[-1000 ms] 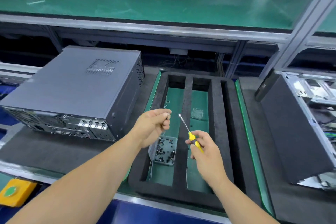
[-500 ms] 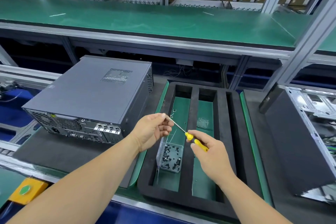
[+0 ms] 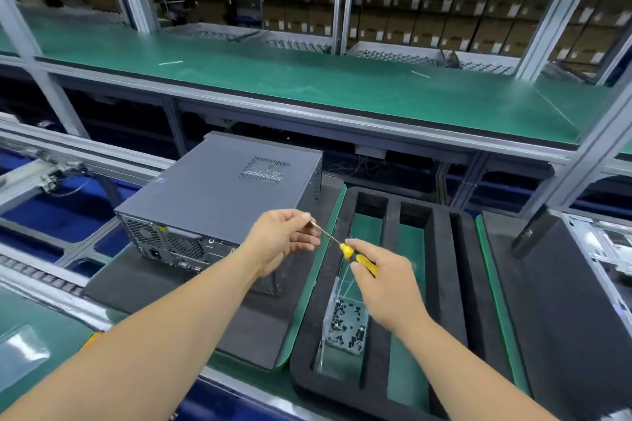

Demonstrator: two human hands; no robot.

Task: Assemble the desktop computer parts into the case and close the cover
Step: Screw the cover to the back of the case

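The closed dark grey metal computer case [image 3: 219, 195] lies on its side on a black foam mat [image 3: 143, 284] on the desk, rear panel toward the camera, cover in place with a perforated vent patch on top. The lower right corner of its rear panel is hidden behind the left forearm.

The right hand [image 3: 383, 280] grips the yellow-handled screwdriver [image 3: 355, 256]; most of the handle is covered by the curled fingers, and only its front part and the thin metal shaft show. The shaft points up and left toward the left hand [image 3: 280, 239], whose thumb and forefinger are pinched together at the shaft's tip. Whether a screw sits between those fingertips cannot be made out; the tip itself is hidden.

Both hands are held in the air above the black foam tray with long rectangular slots [image 3: 455, 284], which sits just right of the case. In its left slot lies a small clear plastic box of dark screws [image 3: 347, 325], partly overlapped by the right wrist. A green mat surface [image 3: 407, 369] shows through the slots.

At the right edge a second, open computer chassis with a bare metal interior [image 3: 602, 249] is cut off by the frame, behind a black panel [image 3: 561, 301]. Above runs a green-topped shelf [image 3: 307, 82]; the cardboard boxes [image 3: 427, 27] beyond it are blurred.
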